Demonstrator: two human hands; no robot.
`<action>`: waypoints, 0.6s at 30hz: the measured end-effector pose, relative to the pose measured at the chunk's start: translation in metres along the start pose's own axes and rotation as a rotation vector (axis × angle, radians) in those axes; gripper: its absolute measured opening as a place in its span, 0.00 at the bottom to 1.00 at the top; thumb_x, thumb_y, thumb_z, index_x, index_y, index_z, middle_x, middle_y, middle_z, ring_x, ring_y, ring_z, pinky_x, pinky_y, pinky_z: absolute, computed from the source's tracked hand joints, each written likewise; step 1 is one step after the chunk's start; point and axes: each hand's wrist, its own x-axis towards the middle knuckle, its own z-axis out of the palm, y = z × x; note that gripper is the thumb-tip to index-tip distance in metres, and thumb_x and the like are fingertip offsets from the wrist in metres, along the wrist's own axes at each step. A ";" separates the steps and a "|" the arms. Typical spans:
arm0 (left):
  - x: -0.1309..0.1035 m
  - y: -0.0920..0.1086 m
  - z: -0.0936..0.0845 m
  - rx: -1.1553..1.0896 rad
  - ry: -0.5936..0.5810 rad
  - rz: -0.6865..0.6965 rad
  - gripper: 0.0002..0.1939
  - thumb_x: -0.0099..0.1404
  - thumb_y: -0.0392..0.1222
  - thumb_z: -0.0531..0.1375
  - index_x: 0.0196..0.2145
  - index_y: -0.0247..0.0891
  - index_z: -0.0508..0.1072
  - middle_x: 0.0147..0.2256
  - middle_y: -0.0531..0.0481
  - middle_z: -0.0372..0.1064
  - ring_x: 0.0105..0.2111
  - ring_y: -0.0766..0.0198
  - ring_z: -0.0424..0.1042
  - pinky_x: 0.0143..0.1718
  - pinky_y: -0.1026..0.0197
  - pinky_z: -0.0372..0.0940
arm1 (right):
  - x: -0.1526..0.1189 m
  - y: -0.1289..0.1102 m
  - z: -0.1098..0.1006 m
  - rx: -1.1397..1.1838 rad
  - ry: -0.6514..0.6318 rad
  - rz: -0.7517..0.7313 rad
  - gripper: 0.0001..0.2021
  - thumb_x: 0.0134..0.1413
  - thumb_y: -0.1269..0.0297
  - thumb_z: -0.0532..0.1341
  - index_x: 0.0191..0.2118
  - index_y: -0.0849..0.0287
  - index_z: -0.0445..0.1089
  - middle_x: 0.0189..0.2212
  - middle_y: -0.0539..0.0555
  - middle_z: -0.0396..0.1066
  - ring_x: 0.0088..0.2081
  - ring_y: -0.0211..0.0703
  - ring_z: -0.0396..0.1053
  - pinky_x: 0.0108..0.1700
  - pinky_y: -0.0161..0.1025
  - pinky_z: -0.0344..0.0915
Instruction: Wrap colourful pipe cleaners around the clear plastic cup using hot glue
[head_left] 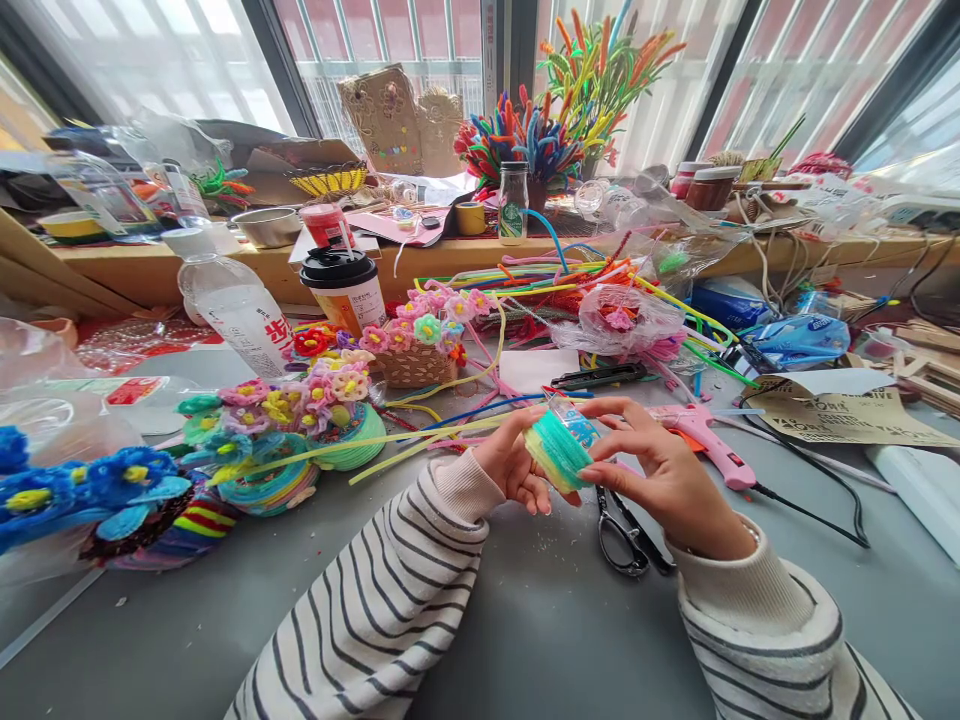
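Observation:
A small clear cup [557, 447], wrapped in bands of teal and pale yellow pipe cleaner, is tilted between my two hands. My left hand [517, 462] supports it from the left, thumb near its top edge and fingers curled underneath. On the right, my right hand [645, 465] grips its rim and side with thumb and fingertips. Long pale yellow pipe cleaners [405, 440] stretch leftward from behind my left hand. Black-handled scissors [626, 540] lie on the grey table just below my right hand.
Left of my hands stand flower-topped wrapped pots [270, 475], a plastic bottle [240, 310] and a lidded paper cup [345, 290]. A pink glue gun [712, 445] with a black cord lies right. Behind are loose pipe cleaners, a utility knife [600, 377] and a cluttered wooden ledge [435, 262].

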 end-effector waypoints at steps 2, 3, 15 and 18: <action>0.000 0.000 -0.001 0.006 -0.014 -0.009 0.38 0.57 0.66 0.38 0.31 0.30 0.73 0.24 0.44 0.74 0.15 0.68 0.68 0.16 0.68 0.60 | 0.000 0.000 0.000 0.012 0.002 0.005 0.05 0.45 0.62 0.64 0.24 0.54 0.71 0.45 0.52 0.64 0.50 0.47 0.62 0.51 0.45 0.58; 0.000 -0.001 -0.001 0.009 -0.023 -0.012 0.38 0.56 0.67 0.38 0.31 0.31 0.73 0.24 0.44 0.74 0.15 0.68 0.68 0.17 0.68 0.60 | 0.000 0.000 0.000 0.019 0.003 0.006 0.05 0.46 0.62 0.63 0.24 0.54 0.71 0.45 0.52 0.64 0.50 0.47 0.61 0.52 0.46 0.58; 0.001 0.000 -0.003 0.020 -0.028 -0.031 0.39 0.54 0.69 0.39 0.31 0.30 0.73 0.23 0.44 0.73 0.16 0.67 0.69 0.18 0.67 0.61 | 0.000 0.000 0.000 0.009 -0.010 0.008 0.05 0.46 0.62 0.63 0.24 0.55 0.71 0.46 0.53 0.64 0.51 0.47 0.61 0.52 0.47 0.58; 0.001 0.001 -0.001 0.026 -0.018 -0.054 0.40 0.55 0.69 0.37 0.31 0.31 0.73 0.23 0.44 0.73 0.15 0.68 0.69 0.17 0.67 0.61 | 0.000 0.001 0.000 0.002 -0.009 0.006 0.05 0.46 0.62 0.63 0.24 0.55 0.71 0.46 0.54 0.64 0.51 0.47 0.61 0.52 0.46 0.59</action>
